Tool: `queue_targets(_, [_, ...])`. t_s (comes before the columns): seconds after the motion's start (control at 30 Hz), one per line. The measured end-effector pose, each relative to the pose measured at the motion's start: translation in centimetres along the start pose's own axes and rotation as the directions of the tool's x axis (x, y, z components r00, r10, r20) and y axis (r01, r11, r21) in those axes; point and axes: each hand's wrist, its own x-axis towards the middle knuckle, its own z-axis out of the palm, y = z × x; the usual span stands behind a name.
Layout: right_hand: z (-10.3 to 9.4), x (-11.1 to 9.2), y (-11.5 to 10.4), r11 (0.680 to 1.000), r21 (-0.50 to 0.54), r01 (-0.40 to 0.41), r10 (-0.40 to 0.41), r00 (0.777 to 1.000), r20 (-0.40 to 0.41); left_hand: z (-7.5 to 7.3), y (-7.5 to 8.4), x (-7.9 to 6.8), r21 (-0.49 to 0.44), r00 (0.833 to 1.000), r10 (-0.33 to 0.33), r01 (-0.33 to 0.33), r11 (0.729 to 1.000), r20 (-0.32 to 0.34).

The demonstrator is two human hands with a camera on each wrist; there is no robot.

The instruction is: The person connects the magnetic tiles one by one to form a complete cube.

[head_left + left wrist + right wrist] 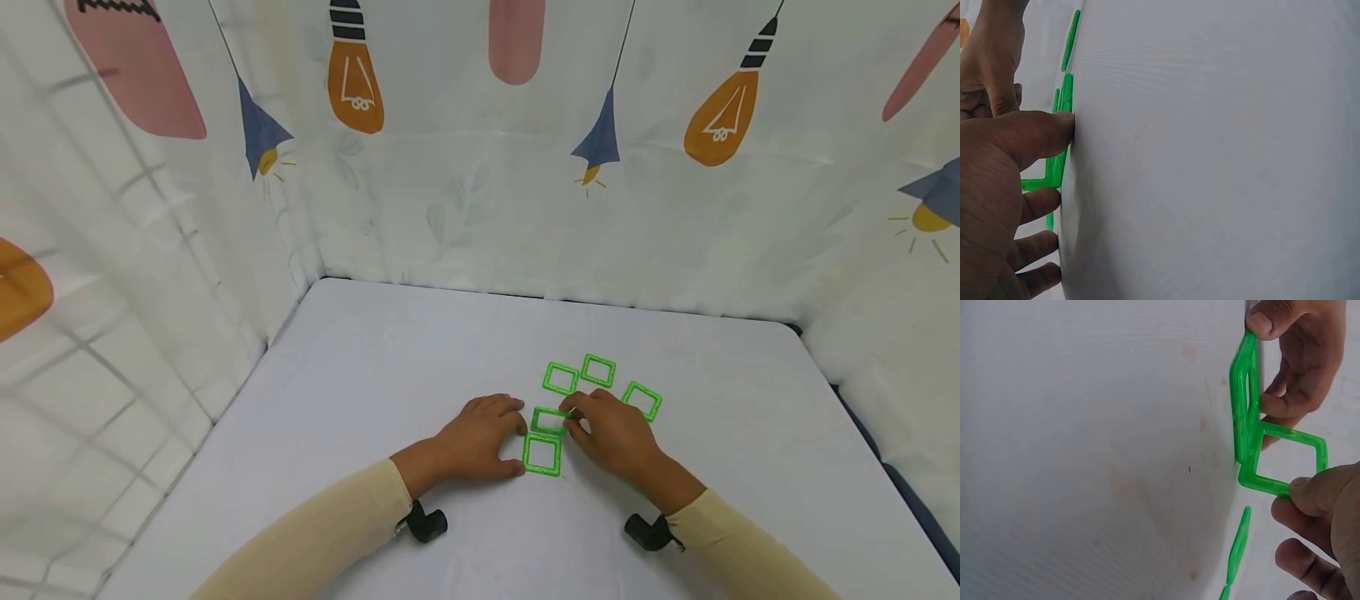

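Note:
Green square open-framed tiles are on the white table. One flat tile (558,458) lies between the hands. My left hand (480,437) rests at its left side, thumb and index fingertip at the edge, the other fingers spread on the table. A second tile (1266,486) stands raised on edge at the flat tile's far side, meeting it at a corner in the right wrist view. My right hand (615,433) pinches this raised tile's right side between thumb and index finger, the other fingers loosely curled.
Beyond the hands lie more loose green tiles: one at the left (558,390), one in the middle (596,382) and one at the right (657,408). The white table (360,367) is bordered by a printed curtain (480,200) at the back and left.

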Motion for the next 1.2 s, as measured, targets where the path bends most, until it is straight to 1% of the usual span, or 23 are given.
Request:
queue_targets(0.37, [0.17,-0.11,-0.31,1.0,0.001,-0.018,0.018,1.0,0.022,-0.07,0.3,0.01,0.004,1.0,-0.012,0.012,1.0,0.003])
queue_targets(0.67, [0.2,-0.07,-0.34,1.0,0.005,0.019,-0.019,1.0,0.004,-0.16,0.33,-0.02,0.004,1.0,-0.004,0.004,1.0,0.0])
queue_targets(0.9, [0.21,-0.08,-0.28,0.999,0.001,0.042,-0.042,0.999,0.001,-0.28,0.35,-0.01,0.004,1.0,-0.005,0.005,1.0,0.01])
queue_targets(1.2, [0.19,-0.07,-0.34,0.999,-0.011,0.047,-0.047,0.999,0.009,-0.26,-0.04,0.12,-0.017,1.0,-0.001,0.001,1.0,0.018])
